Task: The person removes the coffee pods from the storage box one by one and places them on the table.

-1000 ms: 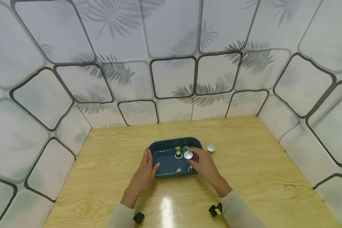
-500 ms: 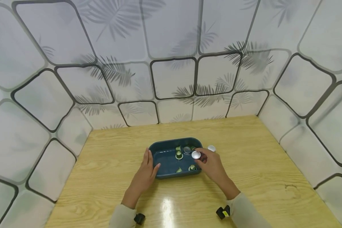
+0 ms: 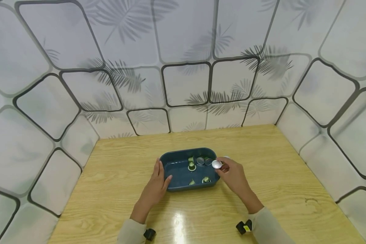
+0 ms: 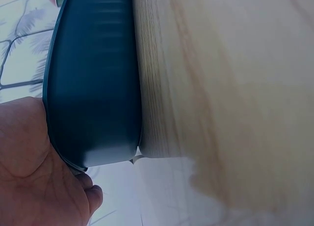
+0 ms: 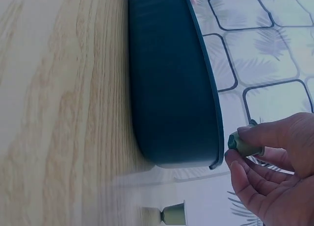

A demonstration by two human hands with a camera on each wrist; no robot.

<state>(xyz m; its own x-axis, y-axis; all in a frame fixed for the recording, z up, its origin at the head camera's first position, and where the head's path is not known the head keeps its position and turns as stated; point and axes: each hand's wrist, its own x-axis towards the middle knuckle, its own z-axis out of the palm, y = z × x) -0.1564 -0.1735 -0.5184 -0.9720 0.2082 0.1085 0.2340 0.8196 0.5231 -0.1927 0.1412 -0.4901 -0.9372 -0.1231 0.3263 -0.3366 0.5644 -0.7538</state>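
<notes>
A dark blue oblong tray [image 3: 187,188] stands on the table. My left hand [image 3: 154,188] grips its left end, thumb over the near rim and fingers along the outside. My right hand [image 3: 234,175] pinches a green coffee capsule [image 5: 245,143] between thumb and fingers, its silver lid facing up toward the head camera. That capsule is over the tray's right rim in the head view. Inside the tray lie several green capsules: one stands on its lid [image 3: 191,166], another sits near the front right [image 3: 206,180], and two show silver lids [image 3: 200,160] at the back right.
Another capsule [image 5: 174,213] stands on the wooden table [image 3: 277,176] just right of the tray, mostly hidden behind my right hand in the head view. Patterned fabric walls [image 3: 186,84] enclose the table at the back and both sides.
My right hand has moved right with the pinched capsule, from above the tray's inside to its right rim. A second silver lid has come into view at the back right. My left hand stays put.
</notes>
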